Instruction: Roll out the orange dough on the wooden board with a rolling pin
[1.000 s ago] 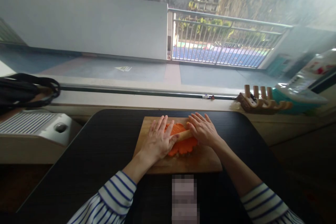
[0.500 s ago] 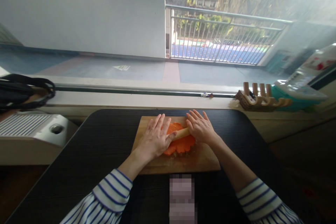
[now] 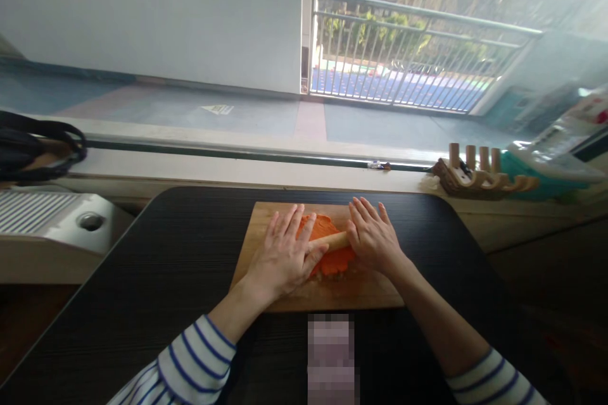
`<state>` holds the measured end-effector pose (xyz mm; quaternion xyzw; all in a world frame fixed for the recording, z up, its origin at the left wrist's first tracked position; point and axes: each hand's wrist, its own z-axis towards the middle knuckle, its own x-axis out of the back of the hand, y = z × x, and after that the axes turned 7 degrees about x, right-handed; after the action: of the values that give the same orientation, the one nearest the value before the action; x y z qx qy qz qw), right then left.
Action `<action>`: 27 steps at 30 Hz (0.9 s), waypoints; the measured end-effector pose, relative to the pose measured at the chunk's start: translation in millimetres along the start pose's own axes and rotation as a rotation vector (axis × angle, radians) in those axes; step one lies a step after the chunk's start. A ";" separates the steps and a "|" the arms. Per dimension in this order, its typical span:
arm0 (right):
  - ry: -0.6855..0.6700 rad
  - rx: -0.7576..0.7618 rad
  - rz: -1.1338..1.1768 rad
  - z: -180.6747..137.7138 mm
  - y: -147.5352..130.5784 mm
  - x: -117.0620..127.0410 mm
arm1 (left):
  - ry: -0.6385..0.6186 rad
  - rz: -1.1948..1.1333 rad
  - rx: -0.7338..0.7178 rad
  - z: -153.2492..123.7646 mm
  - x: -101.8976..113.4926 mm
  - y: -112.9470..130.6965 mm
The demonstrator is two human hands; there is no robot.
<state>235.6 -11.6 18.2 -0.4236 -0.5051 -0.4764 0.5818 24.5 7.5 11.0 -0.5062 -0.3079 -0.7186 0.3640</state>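
A pale wooden rolling pin (image 3: 336, 241) lies across a flattened, ragged-edged sheet of orange dough (image 3: 339, 261) on a wooden board (image 3: 299, 299). My left hand (image 3: 285, 253) rests palm down over the pin's left part, fingers spread and stretched forward, the thumb lying along the pin. Over its right end lies my right hand (image 3: 373, 234), also palm down, with its fingers extended close together. Both ends of the pin are hidden beneath my hands. Parts of the dough show between them, with small crumbs along the near edge.
The board sits on a black table (image 3: 190, 253) against a window sill (image 3: 228, 172). At the sill's right stand a wooden rack (image 3: 475, 180) and a teal container (image 3: 546, 171). A black strap-like item (image 3: 42, 145) and a white ridged unit (image 3: 61, 221) are at left.
My hands and the rolling pin have shifted slightly right over the dough. The head view has tilted a little, so the board and table appear slightly higher.
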 end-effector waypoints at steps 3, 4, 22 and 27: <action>-0.043 -0.004 0.018 24.1 2.0 1.0 | -0.008 0.009 0.011 9.0 -1.0 -4.5; -0.056 -0.002 0.025 30.7 2.3 1.5 | -0.018 0.010 0.017 11.7 -1.1 -5.8; 0.124 -0.066 0.002 -15.7 -8.5 -7.5 | -0.112 -0.027 0.011 9.2 2.1 -2.8; 0.189 -0.105 -0.017 -45.6 -22.4 -8.6 | -0.084 -0.032 0.007 7.0 -0.2 -0.9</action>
<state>221.8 -59.1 4.0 -0.4027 -0.4259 -0.5449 0.5996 27.3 13.7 12.8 -0.5297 -0.3338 -0.7012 0.3409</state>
